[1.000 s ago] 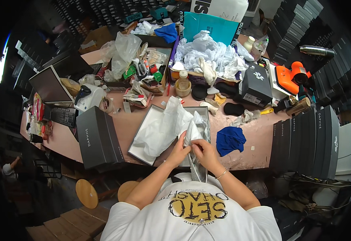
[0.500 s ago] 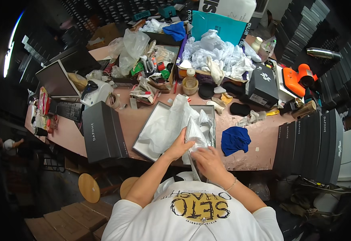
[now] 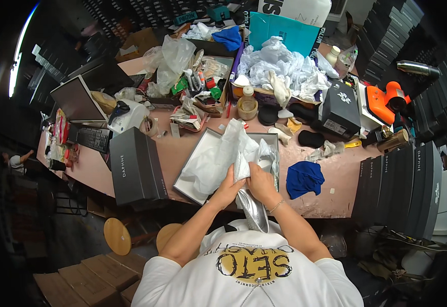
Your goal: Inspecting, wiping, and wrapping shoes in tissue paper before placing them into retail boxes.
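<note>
A silver shoe (image 3: pixel 254 211) hangs between my hands, its lower end toward my chest. My left hand (image 3: pixel 228 188) is closed around the shoe's upper part from the left. From the right, my right hand (image 3: pixel 261 183) grips the same part with curled fingers; its fingertips are partly hidden. Crumpled white paper (image 3: pixel 242 166) shows at the shoe's upper end, right between the hands. Just beyond them, an open shoe box (image 3: pixel 192 188) holds spread white tissue paper (image 3: pixel 208 163). A second silver shoe (image 3: pixel 267 158), partly covered, lies at the box's right side.
A blue cloth (image 3: pixel 305 179) lies right of the box. Dark closed shoe boxes stand at left (image 3: pixel 137 166) and right (image 3: pixel 412 179). A carton of crumpled paper (image 3: pixel 280 66), a jar (image 3: pixel 247 106), black pads (image 3: pixel 311 138) and an orange tool (image 3: pixel 382 102) sit farther back.
My right hand has moved up and closed on the shoe beside my left hand. The shoe has tilted, so its silver lower end now shows below the hands.
</note>
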`<state>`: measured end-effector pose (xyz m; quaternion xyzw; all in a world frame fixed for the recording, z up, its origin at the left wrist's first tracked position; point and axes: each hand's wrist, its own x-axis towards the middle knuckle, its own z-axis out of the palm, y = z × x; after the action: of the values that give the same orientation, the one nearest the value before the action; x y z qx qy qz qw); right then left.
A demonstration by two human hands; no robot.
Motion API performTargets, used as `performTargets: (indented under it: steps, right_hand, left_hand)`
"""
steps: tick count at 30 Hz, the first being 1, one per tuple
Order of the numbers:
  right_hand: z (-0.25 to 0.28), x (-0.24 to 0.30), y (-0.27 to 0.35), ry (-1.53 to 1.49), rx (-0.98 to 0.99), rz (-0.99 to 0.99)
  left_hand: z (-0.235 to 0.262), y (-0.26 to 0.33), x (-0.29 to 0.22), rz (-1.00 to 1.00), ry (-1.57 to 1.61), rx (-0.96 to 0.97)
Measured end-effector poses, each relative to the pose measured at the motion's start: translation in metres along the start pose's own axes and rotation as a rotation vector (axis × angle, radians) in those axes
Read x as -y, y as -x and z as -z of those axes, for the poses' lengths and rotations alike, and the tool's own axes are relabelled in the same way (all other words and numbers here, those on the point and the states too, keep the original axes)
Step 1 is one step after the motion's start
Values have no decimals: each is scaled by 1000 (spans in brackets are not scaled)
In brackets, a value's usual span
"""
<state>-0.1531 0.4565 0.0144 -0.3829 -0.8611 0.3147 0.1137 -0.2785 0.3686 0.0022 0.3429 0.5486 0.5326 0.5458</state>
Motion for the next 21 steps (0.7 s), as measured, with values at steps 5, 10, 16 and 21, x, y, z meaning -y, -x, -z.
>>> performTargets:
  steps: [5, 10, 16, 21]
  right_hand:
    - [2, -5, 0, -198, -65, 117]
    - [8, 6, -25, -133, 20, -40]
    - [41, 41, -10, -2, -3, 120]
    - [69, -8, 2, -827, 340, 183]
  left_hand:
    - [4, 3, 10, 29, 193, -90]
    - [-7, 4, 7, 68, 205, -168]
    - [-18, 23, -6, 49, 226, -57]
    - [-13, 15, -4, -58, 236, -4]
